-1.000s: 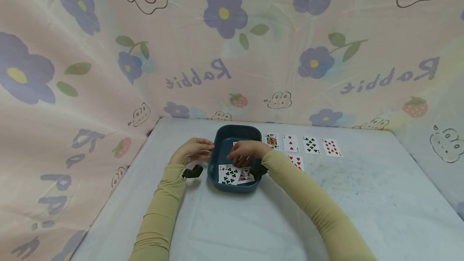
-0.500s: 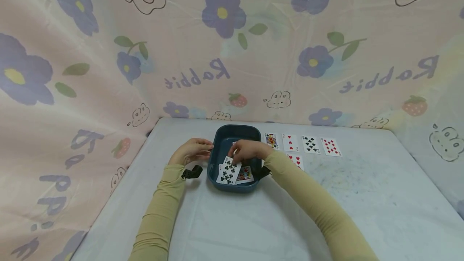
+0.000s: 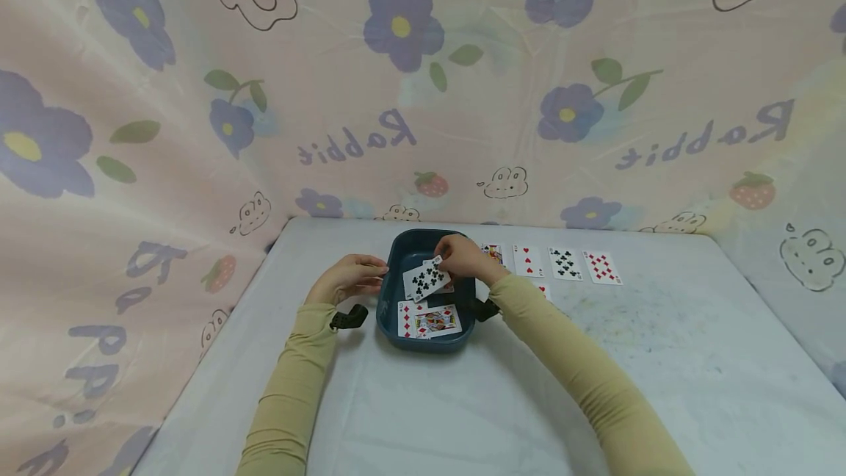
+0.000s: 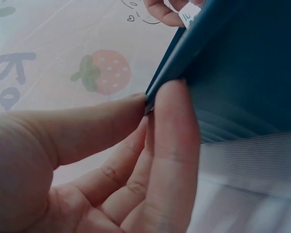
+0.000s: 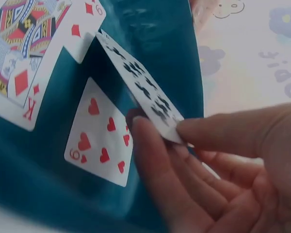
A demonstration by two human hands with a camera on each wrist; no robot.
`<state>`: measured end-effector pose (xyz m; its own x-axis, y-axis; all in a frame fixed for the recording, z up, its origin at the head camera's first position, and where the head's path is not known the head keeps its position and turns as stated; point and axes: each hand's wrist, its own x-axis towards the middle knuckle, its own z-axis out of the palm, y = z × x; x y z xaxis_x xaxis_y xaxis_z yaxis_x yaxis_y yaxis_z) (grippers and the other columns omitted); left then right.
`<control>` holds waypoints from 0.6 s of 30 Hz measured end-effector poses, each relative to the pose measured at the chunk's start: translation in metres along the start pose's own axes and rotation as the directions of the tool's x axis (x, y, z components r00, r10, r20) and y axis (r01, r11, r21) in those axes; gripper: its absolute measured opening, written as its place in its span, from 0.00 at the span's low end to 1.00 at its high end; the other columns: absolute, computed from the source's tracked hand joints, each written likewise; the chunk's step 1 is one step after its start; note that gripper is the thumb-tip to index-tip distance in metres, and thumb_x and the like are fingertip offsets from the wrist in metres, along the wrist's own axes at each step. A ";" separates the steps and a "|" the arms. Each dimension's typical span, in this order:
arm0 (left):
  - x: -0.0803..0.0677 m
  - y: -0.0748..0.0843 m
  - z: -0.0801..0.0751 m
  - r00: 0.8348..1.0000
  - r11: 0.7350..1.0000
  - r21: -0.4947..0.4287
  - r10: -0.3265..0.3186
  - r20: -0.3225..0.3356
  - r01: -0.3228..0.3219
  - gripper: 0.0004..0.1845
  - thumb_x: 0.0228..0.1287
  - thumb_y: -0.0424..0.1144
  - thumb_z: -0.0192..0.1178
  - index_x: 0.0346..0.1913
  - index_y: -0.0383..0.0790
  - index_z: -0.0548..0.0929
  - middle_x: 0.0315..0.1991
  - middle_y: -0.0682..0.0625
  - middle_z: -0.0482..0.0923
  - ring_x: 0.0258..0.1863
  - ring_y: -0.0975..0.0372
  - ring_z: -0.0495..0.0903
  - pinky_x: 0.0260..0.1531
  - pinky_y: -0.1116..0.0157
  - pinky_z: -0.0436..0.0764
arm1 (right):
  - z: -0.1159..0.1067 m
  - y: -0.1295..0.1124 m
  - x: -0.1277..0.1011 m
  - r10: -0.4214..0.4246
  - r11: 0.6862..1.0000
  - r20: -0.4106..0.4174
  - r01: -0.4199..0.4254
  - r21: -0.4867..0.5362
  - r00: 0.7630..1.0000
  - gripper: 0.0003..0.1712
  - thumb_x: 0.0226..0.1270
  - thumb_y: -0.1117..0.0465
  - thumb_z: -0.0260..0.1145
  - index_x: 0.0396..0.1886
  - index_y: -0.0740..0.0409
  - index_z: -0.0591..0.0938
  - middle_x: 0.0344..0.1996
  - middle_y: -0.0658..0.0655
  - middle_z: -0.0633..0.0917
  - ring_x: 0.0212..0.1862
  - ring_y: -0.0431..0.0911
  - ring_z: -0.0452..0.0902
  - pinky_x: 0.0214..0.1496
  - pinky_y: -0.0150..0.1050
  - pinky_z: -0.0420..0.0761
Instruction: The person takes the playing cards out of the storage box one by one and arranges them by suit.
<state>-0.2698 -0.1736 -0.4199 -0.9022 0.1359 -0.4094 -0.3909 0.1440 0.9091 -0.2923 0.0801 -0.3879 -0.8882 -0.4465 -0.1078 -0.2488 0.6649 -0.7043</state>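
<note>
My left hand (image 3: 346, 279) pinches the left rim of a dark blue tray (image 4: 242, 73) between thumb and fingers. Over the tray, my right hand (image 3: 465, 259) grips a clubs playing card (image 5: 140, 85) by its edge, tilted up off the bottom. In the head view, part of another white card (image 3: 411, 282) shows behind it. A king of diamonds (image 3: 438, 320) lies at the tray's near end, partly covering another diamonds card (image 3: 405, 322). Below the raised card, a hearts card (image 5: 99, 136) lies face up, seen in the right wrist view.
To the right of the tray, a row on the white table (image 3: 661, 358) holds a face card (image 3: 492, 252), a hearts card (image 3: 529, 261), a clubs card (image 3: 565, 263) and a diamonds card (image 3: 602, 267). My right forearm mostly hides another card (image 3: 544, 291). A patterned curtain (image 3: 463, 131) stands behind.
My right hand has picked the clubs card up from the tray's near end and moved it toward the far side, uncovering the diamonds card. The left hand stays at the rim.
</note>
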 end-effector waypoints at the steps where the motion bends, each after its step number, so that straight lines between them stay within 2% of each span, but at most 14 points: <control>1: 0.000 0.000 0.000 1.000 1.000 0.002 0.001 0.001 -0.001 0.16 0.65 0.33 0.62 0.53 0.30 0.76 0.40 0.43 0.80 0.32 0.60 0.81 0.33 0.67 0.83 | -0.001 0.001 0.000 0.013 1.000 -0.011 -0.013 0.001 1.000 0.13 0.61 0.70 0.66 0.45 0.65 0.79 0.33 0.58 0.79 0.26 0.46 0.79 0.30 0.40 0.83; 9: -0.001 0.001 0.002 1.000 1.000 0.013 -0.009 -0.014 0.009 0.16 0.65 0.34 0.61 0.53 0.30 0.76 0.40 0.43 0.80 0.32 0.60 0.81 0.34 0.66 0.83 | -0.008 0.004 -0.005 0.070 0.992 -0.029 -0.066 0.109 0.997 0.09 0.63 0.71 0.63 0.43 0.66 0.77 0.32 0.61 0.78 0.26 0.49 0.80 0.29 0.41 0.84; 13: 0.000 0.001 0.002 1.000 1.000 0.021 -0.011 -0.017 0.012 0.16 0.65 0.34 0.61 0.53 0.31 0.77 0.42 0.42 0.80 0.33 0.60 0.81 0.35 0.66 0.83 | -0.012 0.007 -0.007 0.057 0.988 -0.020 -0.054 0.143 0.998 0.06 0.64 0.70 0.62 0.40 0.66 0.77 0.31 0.60 0.78 0.27 0.49 0.81 0.30 0.42 0.84; 18: 0.000 0.000 0.001 1.000 1.000 0.018 -0.001 -0.010 0.001 0.16 0.65 0.34 0.61 0.54 0.30 0.77 0.46 0.38 0.79 0.35 0.59 0.81 0.34 0.66 0.83 | -0.022 0.011 -0.013 0.016 0.966 0.025 -0.022 0.256 1.000 0.09 0.63 0.73 0.61 0.43 0.68 0.76 0.30 0.60 0.76 0.28 0.48 0.80 0.33 0.42 0.84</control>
<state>-0.2696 -0.1726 -0.4205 -0.9037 0.1256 -0.4094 -0.3884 0.1622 0.9071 -0.2922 0.1066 -0.3792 -0.8822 -0.4506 -0.1364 -0.1220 0.4986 -0.8582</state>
